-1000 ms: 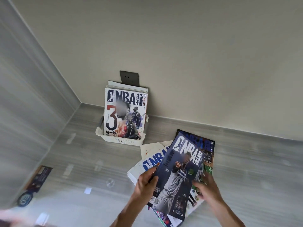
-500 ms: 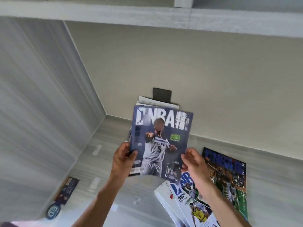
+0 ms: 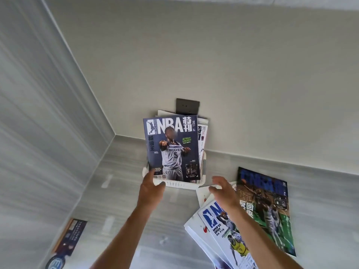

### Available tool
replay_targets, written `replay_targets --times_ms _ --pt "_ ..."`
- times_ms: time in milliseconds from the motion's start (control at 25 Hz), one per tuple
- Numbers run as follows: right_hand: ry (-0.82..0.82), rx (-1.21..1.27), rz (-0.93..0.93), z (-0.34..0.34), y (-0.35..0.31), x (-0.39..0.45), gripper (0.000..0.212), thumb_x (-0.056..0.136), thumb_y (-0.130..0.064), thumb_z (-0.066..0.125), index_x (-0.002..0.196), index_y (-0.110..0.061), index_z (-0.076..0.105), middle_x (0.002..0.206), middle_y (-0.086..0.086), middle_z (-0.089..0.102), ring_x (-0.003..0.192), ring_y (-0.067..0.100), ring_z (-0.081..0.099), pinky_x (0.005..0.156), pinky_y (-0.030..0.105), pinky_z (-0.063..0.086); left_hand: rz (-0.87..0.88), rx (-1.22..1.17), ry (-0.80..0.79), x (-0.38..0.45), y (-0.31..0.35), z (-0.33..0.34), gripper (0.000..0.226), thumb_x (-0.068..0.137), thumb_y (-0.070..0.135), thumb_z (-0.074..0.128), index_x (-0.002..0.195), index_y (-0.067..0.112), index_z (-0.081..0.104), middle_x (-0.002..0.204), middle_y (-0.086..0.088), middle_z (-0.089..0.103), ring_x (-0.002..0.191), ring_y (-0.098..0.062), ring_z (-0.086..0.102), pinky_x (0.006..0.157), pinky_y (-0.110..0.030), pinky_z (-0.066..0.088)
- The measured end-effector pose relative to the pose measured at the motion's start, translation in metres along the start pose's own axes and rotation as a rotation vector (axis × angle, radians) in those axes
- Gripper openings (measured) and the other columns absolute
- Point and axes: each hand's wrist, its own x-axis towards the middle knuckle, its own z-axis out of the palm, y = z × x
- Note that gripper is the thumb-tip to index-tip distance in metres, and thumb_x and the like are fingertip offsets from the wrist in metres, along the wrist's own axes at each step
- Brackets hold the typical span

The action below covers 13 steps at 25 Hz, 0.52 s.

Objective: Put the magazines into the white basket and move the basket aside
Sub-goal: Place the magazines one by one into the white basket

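Now the Wolves magazine (image 3: 172,148) stands upright in the white basket (image 3: 178,183), left hand (image 3: 152,186) fingers pinching its lower-left corner, while right hand (image 3: 223,189), fingers spread, hovers nearest the loose magazines (image 3: 229,235) lying down-right on the table (image 3: 116,200).

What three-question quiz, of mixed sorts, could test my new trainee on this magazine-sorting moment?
1. True or false: the Wolves magazine stands upright in the white basket.
2. Which hand touches it? A left hand B right hand
3. Fill in: the green-court magazine lies flat on the ____.

Key: 1 true; 2 A; 3 countertop.
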Motion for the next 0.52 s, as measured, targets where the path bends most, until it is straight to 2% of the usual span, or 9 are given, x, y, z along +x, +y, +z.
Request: replay_targets --times_ms 80,120,160,200,240,280,320,400,520 --pt "0.011 -0.090 0.080 -0.012 0.049 -0.022 0.048 0.089 -0.010 0.059 0.136 -0.018 0.049 0.122 0.007 0.064 0.091 0.017 0.065 0.072 0.026 0.053 0.010 0.090 -0.045 -0.025 -0.022 0.022 0.060 0.085 0.008 0.062 0.143 0.012 0.044 0.147 -0.009 0.048 0.133 -0.027 0.048 0.112 -0.034 0.036" --pt "0.020 -0.142 0.103 -0.020 0.071 -0.030 0.054 0.090 -0.012 0.059 0.141 -0.016 0.042 0.123 0.009 0.063 0.094 0.020 0.066 0.075 0.028 0.054 0.033 0.117 -0.072 -0.037 -0.031 0.034 0.060 0.086 0.008 0.062 0.143 0.012 0.044 0.148 -0.008 0.047 0.135 -0.023 0.045 0.113 -0.031 0.033" --pt "0.024 -0.247 0.110 -0.026 0.092 -0.036 0.062 0.091 -0.017 0.060 0.147 -0.015 0.033 0.138 0.013 0.054 0.114 0.025 0.062 0.091 0.033 0.052 0.051 0.134 -0.106 -0.048 -0.038 0.046 0.060 0.086 0.007 0.061 0.143 0.012 0.044 0.148 -0.006 0.048 0.136 -0.021 0.045 0.113 -0.028 0.032" --pt "0.023 -0.424 0.114 -0.036 0.111 -0.039 0.072 0.093 -0.027 0.059 0.152 -0.015 0.021 0.155 0.014 0.034 0.138 0.029 0.042 0.111 0.040 0.039 0.068 0.153 -0.148 -0.058 -0.043 0.061 0.059 0.085 0.008 0.061 0.142 0.013 0.045 0.147 -0.005 0.049 0.135 -0.020 0.045 0.112 -0.027 0.033" --pt "0.000 -0.606 0.110 -0.044 0.126 -0.043 0.081 0.093 -0.040 0.055 0.155 -0.016 0.009 0.164 0.011 0.012 0.149 0.029 0.020 0.120 0.043 0.024 0.075 0.176 -0.194 -0.069 -0.046 0.076 0.058 0.085 0.008 0.060 0.141 0.015 0.046 0.145 -0.003 0.051 0.134 -0.020 0.047 0.110 -0.026 0.035" --pt "-0.042 -0.740 0.092 -0.049 0.138 -0.049 0.088 0.092 -0.052 0.051 0.156 -0.017 0.000 0.165 0.008 -0.002 0.151 0.030 0.007 0.123 0.044 0.015 0.070 0.188 -0.242 -0.078 -0.048 0.090 0.056 0.085 0.009 0.060 0.139 0.017 0.049 0.142 -0.002 0.054 0.132 -0.020 0.049 0.106 -0.024 0.039" --pt "-0.087 -0.835 0.064 -0.052 0.145 -0.055 0.092 0.090 -0.061 0.046 0.155 -0.019 -0.002 0.165 0.007 -0.008 0.151 0.030 0.003 0.122 0.045 0.013 0.060 0.187 -0.283 -0.088 -0.048 0.103 0.052 0.085 0.009 0.059 0.135 0.019 0.052 0.135 -0.002 0.059 0.129 -0.021 0.053 0.100 -0.022 0.042" --pt "-0.162 -0.880 0.005 -0.049 0.154 -0.076 0.089 0.086 -0.068 0.042 0.155 -0.026 0.004 0.165 0.002 -0.007 0.151 0.028 0.005 0.120 0.049 0.016 0.023 0.194 -0.334 -0.104 -0.044 0.126 0.041 0.086 0.012 0.057 0.125 0.026 0.057 0.122 0.000 0.066 0.120 -0.022 0.059 0.088 -0.020 0.048" --pt "-0.290 -0.796 -0.126 -0.021 0.167 -0.124 0.077 0.081 -0.058 0.048 0.149 -0.036 0.019 0.165 -0.011 0.003 0.149 0.015 0.011 0.118 0.051 0.019 -0.010 0.403 -0.379 -0.128 -0.049 0.161 0.053 0.083 0.019 0.053 0.135 0.028 0.046 0.127 -0.005 0.062 0.117 -0.026 0.058 0.094 -0.032 0.048"
